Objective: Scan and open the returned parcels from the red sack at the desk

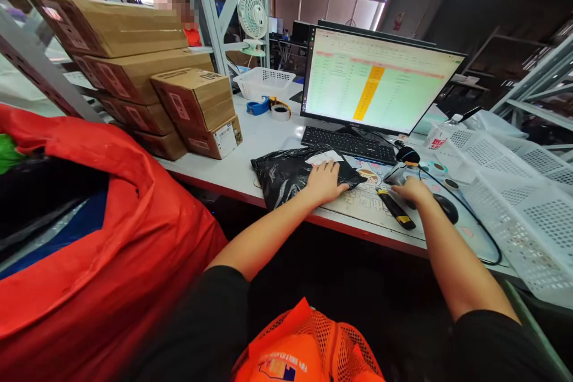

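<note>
My left hand (326, 182) lies flat, fingers spread, on a black plastic parcel bag (286, 174) with a white label (324, 158), at the front of the white table (250, 149). My right hand (412, 191) rests on the table over a grey barcode scanner (398, 174), its fingers curled round the scanner's handle. A black-and-yellow utility knife (396, 209) lies just left of that hand, and a black mouse (446, 208) just right of it.
A monitor (380, 80) showing a spreadsheet and a black keyboard (349, 144) stand behind the parcel. Stacked cardboard boxes (147, 80) fill the left of the table. White perforated baskets (514, 191) lie right. A large red sack (111, 239) sits at my left. Tape rolls (280, 110) and a fan (252, 15) are behind.
</note>
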Available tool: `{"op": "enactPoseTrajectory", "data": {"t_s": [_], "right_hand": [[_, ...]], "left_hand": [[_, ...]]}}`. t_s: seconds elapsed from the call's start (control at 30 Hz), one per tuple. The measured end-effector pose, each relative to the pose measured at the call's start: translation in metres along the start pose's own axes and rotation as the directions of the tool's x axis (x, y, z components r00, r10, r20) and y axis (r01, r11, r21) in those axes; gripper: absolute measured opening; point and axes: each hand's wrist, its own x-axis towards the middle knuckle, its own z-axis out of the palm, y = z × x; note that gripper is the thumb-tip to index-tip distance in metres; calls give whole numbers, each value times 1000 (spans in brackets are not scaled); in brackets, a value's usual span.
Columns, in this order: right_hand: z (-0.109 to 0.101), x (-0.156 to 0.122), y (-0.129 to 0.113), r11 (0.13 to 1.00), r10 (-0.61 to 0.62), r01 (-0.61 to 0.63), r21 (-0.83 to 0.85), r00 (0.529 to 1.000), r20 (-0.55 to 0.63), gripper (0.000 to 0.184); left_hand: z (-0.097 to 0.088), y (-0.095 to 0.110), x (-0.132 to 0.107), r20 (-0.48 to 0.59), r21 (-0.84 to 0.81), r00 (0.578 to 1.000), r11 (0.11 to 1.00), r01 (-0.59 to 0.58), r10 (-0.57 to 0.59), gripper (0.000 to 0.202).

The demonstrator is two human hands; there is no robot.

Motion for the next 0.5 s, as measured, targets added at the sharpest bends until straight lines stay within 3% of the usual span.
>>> {"op": "enactPoseTrajectory", "data": {"t_s": [0.1, 0.2, 0.3, 0.37, 0.5], "right_hand": [[14, -8, 2, 998, 49, -48, -41, 998, 28, 60], [9, -12, 3, 999, 35, -34, -36, 999, 13, 57], [-23, -16, 5, 999, -43, 43, 0, 999, 4, 46], [-53, -25, 4, 981, -184, 182, 69, 983, 17, 38], [-103, -57, -17, 824, -536, 508, 251, 843, 52, 38]], "left_hand": [[33, 20, -5, 60, 109, 992, 987, -117, 111, 64], [56, 14, -29, 52, 160, 959, 946, -282, 277, 51], [67, 0, -50, 21, 165, 938, 924, -345, 346, 48], [70, -5, -55, 14, 155, 932, 920, -361, 363, 47], [70, -5, -54, 18, 142, 932, 922, -360, 361, 48]]}}
